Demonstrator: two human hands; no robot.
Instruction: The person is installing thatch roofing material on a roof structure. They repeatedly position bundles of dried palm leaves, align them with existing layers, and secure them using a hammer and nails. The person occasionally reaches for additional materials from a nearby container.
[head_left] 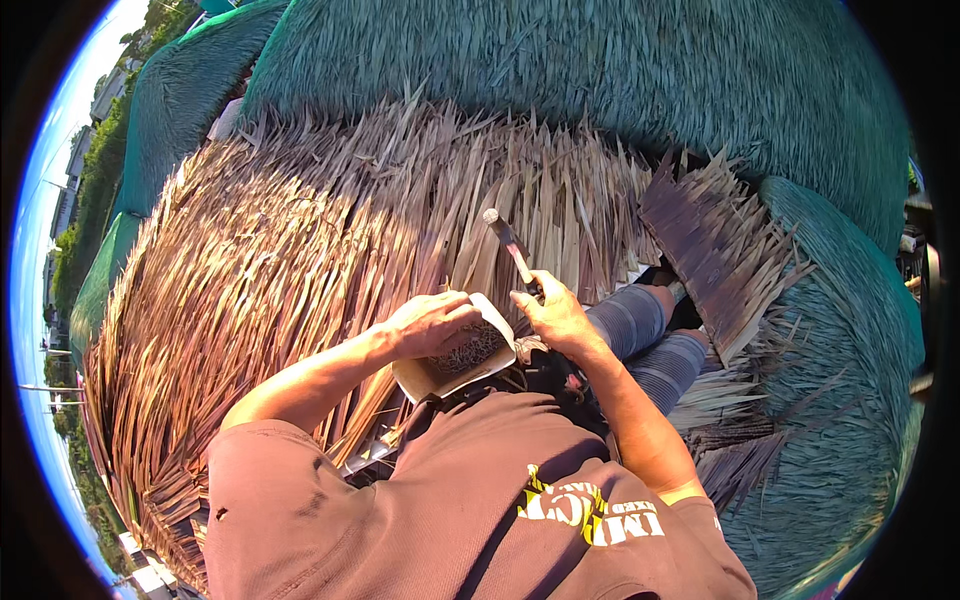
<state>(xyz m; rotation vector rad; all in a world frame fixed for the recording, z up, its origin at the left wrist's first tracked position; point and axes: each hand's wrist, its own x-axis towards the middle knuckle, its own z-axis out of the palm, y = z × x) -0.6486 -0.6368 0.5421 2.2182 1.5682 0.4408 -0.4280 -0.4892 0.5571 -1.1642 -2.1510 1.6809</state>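
My left hand [437, 322] is bent over the rim of a pale open box [430, 382], its curled fingertips dipping inside. A tangle of thin metal nails [472, 352] fills part of this box, which rests against my waist. What the fingertips pinch, if anything, is hidden. My right hand [558, 312] is wrapped round a hammer [514, 247], held with its head up and away from me, just right of the box. Behind both hands spreads dry brown palm thatch [330, 235].
Green netting-covered thatch [580, 70] rises at the far side, and more green thatch [830, 330] slopes on the right. A loose dark thatch panel [705, 245] lies near my bent knees [640, 318]. Trees [100, 170] and sky show past the left edge.
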